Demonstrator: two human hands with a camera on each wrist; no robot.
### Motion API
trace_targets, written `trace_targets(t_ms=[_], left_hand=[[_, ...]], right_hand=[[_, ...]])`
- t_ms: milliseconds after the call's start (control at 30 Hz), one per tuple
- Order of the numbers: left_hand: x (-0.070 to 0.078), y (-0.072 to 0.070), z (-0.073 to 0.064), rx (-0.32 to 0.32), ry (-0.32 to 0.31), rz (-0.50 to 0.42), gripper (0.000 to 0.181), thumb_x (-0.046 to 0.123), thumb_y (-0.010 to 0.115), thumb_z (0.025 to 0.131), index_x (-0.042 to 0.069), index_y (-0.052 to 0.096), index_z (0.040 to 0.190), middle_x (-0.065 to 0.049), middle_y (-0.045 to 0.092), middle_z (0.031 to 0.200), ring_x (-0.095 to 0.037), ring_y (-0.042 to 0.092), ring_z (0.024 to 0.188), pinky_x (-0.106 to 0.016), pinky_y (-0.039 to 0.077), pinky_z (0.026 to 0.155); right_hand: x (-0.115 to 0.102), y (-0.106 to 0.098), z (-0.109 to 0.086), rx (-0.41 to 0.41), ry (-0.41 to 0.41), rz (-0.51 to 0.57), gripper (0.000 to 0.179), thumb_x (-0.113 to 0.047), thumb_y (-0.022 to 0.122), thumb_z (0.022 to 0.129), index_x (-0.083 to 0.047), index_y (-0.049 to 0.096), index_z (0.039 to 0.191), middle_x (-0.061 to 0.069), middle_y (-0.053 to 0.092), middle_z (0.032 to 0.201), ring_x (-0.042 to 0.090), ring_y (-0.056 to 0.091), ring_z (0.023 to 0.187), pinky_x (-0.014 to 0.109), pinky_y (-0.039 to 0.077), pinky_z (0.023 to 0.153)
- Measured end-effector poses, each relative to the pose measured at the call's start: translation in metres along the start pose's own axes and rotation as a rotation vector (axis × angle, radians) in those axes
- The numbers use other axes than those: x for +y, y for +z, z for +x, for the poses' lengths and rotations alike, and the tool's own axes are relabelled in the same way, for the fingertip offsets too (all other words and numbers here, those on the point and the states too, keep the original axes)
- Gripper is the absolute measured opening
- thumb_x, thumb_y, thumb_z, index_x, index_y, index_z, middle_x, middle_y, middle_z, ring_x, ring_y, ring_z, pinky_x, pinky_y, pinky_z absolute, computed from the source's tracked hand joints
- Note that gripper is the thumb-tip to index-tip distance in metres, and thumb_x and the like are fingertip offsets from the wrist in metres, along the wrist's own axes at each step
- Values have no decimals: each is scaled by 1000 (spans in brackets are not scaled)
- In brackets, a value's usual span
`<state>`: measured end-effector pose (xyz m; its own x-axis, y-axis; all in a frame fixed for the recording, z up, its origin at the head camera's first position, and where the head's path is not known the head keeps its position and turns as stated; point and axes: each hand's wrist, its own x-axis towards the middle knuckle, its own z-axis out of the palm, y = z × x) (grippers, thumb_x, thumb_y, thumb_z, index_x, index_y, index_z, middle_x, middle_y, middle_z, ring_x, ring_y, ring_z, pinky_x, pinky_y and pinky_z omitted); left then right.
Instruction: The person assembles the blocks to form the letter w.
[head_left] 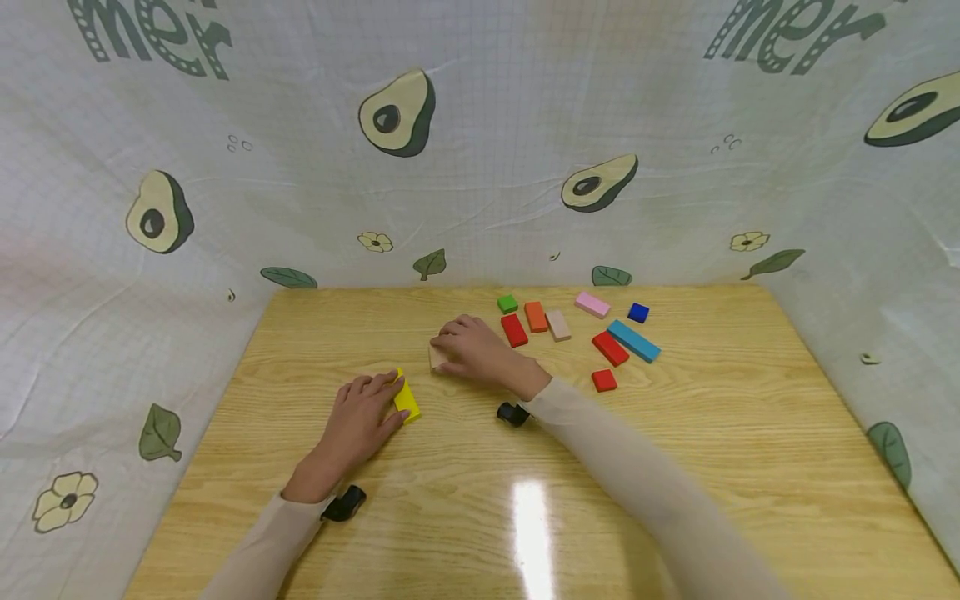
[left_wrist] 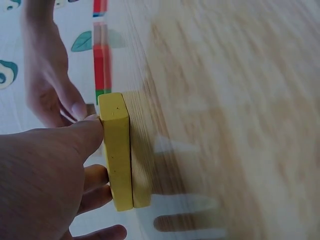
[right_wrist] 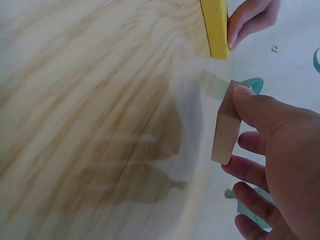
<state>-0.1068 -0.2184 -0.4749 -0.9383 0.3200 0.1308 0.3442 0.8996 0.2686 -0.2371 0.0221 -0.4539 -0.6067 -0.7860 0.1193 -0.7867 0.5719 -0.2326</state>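
Note:
On the left side of the table, my left hand pinches a yellow rectangular block between thumb and fingers. In the left wrist view the thumb presses one end of this yellow block. Just beyond it and to the right, my right hand holds a plain wooden block. The right wrist view shows that wooden block between thumb and a fingertip, the other fingers loosely bent. A short gap separates the two blocks. Whether the wooden block touches the table, I cannot tell.
Right of my right hand lie several loose blocks: green, orange, pale pink, pink, dark blue, long light blue, and red ones such as the small red block. A patterned cloth rises behind the table.

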Motion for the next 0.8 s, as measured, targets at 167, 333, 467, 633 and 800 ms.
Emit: trace_targets(t_ms=[167,333,467,633,800], left_hand=[[0,0,0,-5,-1,-11,57,29,75,101,3,61,149,-17,56,154,-46,50,135,-67,37,111],[0,0,-1,-11,3,-22,57,29,74,101,2,60,149,-18,55,155,-46,49,136,-67,36,112],[0,-1,-1,-15,5,-21,56,29,74,101,2,60,149,-18,55,155,-46,49,136,-67,37,111],[1,-2,-2,-19,9,-22,56,28,74,101,3,60,149,-17,55,155,-45,49,136,-68,37,111],[1,-3,-2,-22,12,-20,56,27,74,101,3,59,150,-17,55,156,-45,49,136,-68,36,111]], right_hand=[[-8,3,14,-35,31,-9,49,-42,67,105,-12,67,144,6,65,141,28,53,134,48,38,119],[-16,5,25,-63,61,-10,50,-43,64,106,-13,64,147,5,63,144,26,50,138,45,34,123],[-21,7,33,-72,64,-1,50,-42,63,107,-13,64,147,5,63,144,27,50,139,46,33,124],[-25,9,41,-87,72,-18,51,-44,61,108,-14,63,149,4,62,145,26,50,139,45,34,123],[-26,11,46,-96,80,-31,52,-45,60,108,-14,62,149,4,62,146,25,50,139,44,35,123]])
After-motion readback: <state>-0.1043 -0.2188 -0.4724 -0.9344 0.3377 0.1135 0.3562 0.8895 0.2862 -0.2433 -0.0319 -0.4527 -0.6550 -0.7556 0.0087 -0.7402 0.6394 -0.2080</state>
